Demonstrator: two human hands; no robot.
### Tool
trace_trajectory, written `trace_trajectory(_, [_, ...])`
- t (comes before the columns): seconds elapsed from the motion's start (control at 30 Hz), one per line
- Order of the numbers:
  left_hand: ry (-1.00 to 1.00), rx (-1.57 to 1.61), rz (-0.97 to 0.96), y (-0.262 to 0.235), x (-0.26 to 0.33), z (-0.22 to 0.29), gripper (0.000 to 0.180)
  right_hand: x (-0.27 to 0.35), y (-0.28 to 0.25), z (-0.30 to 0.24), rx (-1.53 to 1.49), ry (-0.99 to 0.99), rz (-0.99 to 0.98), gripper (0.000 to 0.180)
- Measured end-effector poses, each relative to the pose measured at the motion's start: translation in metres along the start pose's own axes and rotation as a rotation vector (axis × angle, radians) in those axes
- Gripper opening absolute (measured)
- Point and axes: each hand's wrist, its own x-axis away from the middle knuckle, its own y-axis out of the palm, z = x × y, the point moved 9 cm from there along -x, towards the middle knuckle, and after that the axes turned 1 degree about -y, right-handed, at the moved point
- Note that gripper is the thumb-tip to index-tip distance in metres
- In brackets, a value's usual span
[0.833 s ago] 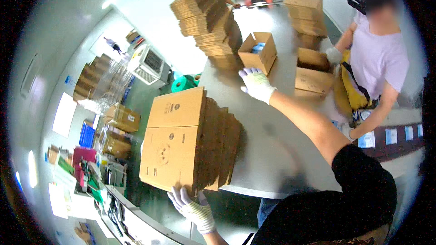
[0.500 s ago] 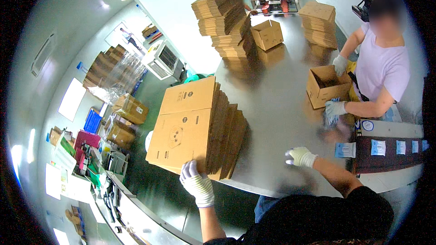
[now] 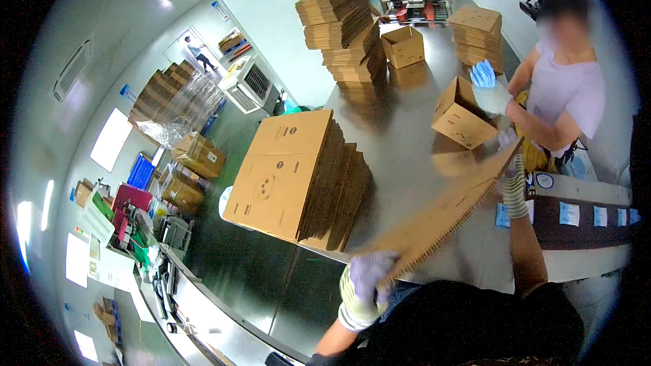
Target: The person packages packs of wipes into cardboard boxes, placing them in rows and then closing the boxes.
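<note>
i see a carton stack [image 3: 281, 169] on the near left corner of the table [image 3: 407, 152], then the left hand [image 3: 366, 290] gripping one end of a flat carton [image 3: 451, 213] tilted over the near edge, the right hand [image 3: 514, 188] grasping its other end.

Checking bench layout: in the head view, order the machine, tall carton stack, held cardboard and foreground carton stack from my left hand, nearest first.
1. Held cardboard: in the left hand.
2. Foreground carton stack: ahead, leftward.
3. Tall carton stack: farther ahead.
4. Machine: far end.
</note>
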Motion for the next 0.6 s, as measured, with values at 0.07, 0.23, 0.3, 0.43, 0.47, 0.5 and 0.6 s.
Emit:
trace_trajectory(0.07, [-0.375,0.113,0.068,0.011,0.032,-0.050,0.020,0.003,0.013,0.005,-0.505,0.213,-0.247,0.040])
trace_trajectory(0.23, [-0.678,0.358,0.044,0.059,0.097,-0.150,0.021,0.089,-0.093,0.064,0.329,0.553,-0.122,0.061])
trace_trajectory(0.3, [-0.806,0.413,0.116,0.073,0.119,-0.174,0.022,0.118,-0.089,0.055,0.451,0.634,-0.067,0.058])
trace_trajectory(0.43, [-0.953,0.428,0.237,0.087,0.158,-0.214,0.028,0.132,-0.013,-0.024,0.524,0.516,-0.065,0.048])
trace_trajectory(0.47, [-0.975,0.395,0.297,0.085,0.162,-0.214,0.028,0.137,-0.016,-0.024,0.540,0.500,-0.059,0.047])
trace_trajectory(0.5, [-1.006,0.449,0.331,0.086,0.162,-0.217,0.024,0.142,-0.015,-0.013,0.426,0.552,-0.050,0.039])
trace_trajectory(0.6, [-1.045,0.541,0.454,0.085,0.163,-0.227,0.020,0.150,-0.022,-0.005,0.336,0.585,-0.082,0.030])
